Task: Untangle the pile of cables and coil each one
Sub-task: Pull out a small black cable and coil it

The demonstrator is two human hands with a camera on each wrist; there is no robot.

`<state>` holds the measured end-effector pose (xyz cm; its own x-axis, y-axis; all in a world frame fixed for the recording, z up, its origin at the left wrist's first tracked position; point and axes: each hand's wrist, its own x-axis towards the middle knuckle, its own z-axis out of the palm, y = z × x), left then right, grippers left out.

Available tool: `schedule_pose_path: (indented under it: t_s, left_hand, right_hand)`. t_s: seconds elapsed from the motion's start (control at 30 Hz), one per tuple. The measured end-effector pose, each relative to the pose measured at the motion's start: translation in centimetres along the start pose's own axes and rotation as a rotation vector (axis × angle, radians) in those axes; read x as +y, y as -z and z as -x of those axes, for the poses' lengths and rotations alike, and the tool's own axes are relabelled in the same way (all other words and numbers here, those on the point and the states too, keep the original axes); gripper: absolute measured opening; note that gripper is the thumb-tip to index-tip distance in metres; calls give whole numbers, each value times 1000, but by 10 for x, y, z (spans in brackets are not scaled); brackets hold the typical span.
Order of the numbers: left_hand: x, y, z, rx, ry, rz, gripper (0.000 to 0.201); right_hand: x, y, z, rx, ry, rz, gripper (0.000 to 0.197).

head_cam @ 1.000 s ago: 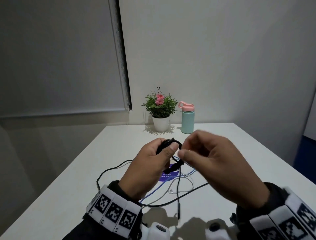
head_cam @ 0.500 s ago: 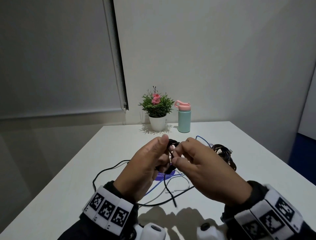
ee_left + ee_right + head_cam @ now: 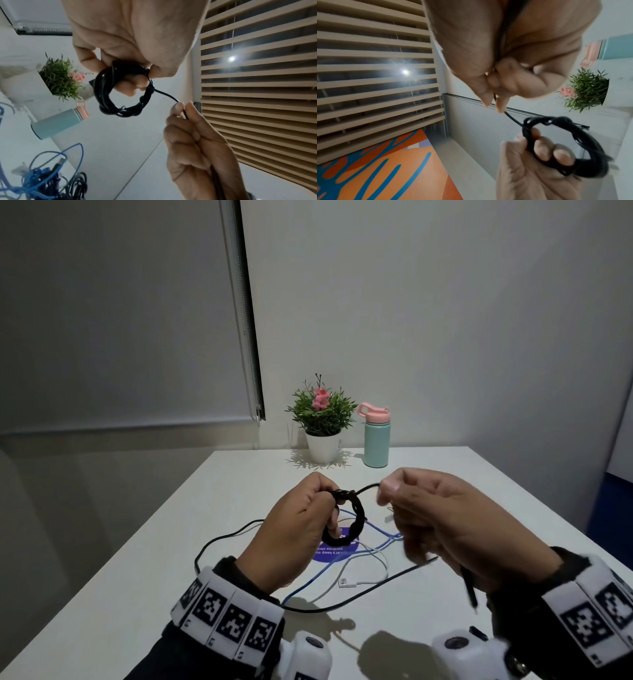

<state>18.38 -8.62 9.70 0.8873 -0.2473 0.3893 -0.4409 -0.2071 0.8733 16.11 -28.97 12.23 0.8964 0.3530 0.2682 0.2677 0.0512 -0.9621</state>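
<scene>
My left hand (image 3: pixel 301 529) grips a small black cable coil (image 3: pixel 352 522) above the table, fingers curled through its ring; the black coil (image 3: pixel 120 94) shows the same in the left wrist view. My right hand (image 3: pixel 442 518) pinches the coil's free end between thumb and forefinger, drawn taut to the right of the coil (image 3: pixel 556 142); the rest of that end runs through the palm and hangs below the wrist. On the table lie a loose black cable (image 3: pixel 342 606), a blue cable (image 3: pixel 383 539) and a white cable (image 3: pixel 373 570).
A potted plant (image 3: pixel 322 422) and a teal bottle with a pink lid (image 3: pixel 375 436) stand at the table's far edge. A purple sticker (image 3: pixel 334 551) lies under the cables. The left wrist view shows a tangle of blue and black cables (image 3: pixel 48 180) on the table.
My hands, close together before, have drawn apart. The right hand has pulled the black end out to the right, away from the coil in the left hand.
</scene>
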Motion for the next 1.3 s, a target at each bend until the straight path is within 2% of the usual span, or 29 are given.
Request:
schedule_pose_path:
  t_s: [0.07,0.17,0.23,0.27,0.47,0.57,0.63,0.7,0.8,0.87,0.93,1.03,1.1,1.3]
  left_hand:
    - [1,2,0,3,39,50,21]
    - [7,2,2,-58,68,273,9]
    - [8,0,3,-105,35,360,4]
    - [8,-2,5,-123,13,376,9]
    - [4,-7,5,-103,-52,280,28]
    - [4,-9,5,-109,-86,233,23]
    - [1,-12,5,-86,-79,223,27]
    - [-1,-14,4,-41,-75,199,32]
    - [-5,-12,1,34,-60,198,27]
    - [-8,-11,-1,79,-25,223,24]
    - [-10,-11,-3,135,10,300,24]
    - [-11,-11,-4,170,10,304,21]
    - [-9,-12,-3,162,22,310,24]
    - [-9,-16,-4,89,63,434,28]
  right_hand:
    - [-2,4,0,58,13,88,23]
    - [3,9,-3,167,102,259,22]
    - [7,11,-5,172,87,226,25]
    - [9,10,-6,150,67,188,28]
    - [20,8,-9,34,-2,162,33]
    - [23,8,-10,13,-34,172,37]
    - [25,7,-10,10,-37,175,37]
    - [24,5,-10,50,-4,226,25]
    - [18,5,-9,288,158,484,13]
    - [8,2,-4,380,286,512,3]
    - [1,-6,2,273,330,528,7]
    - [4,-21,7,131,285,699,7]
    - [8,-26,7,166,287,762,13]
    - [7,-27,6,291,343,861,9]
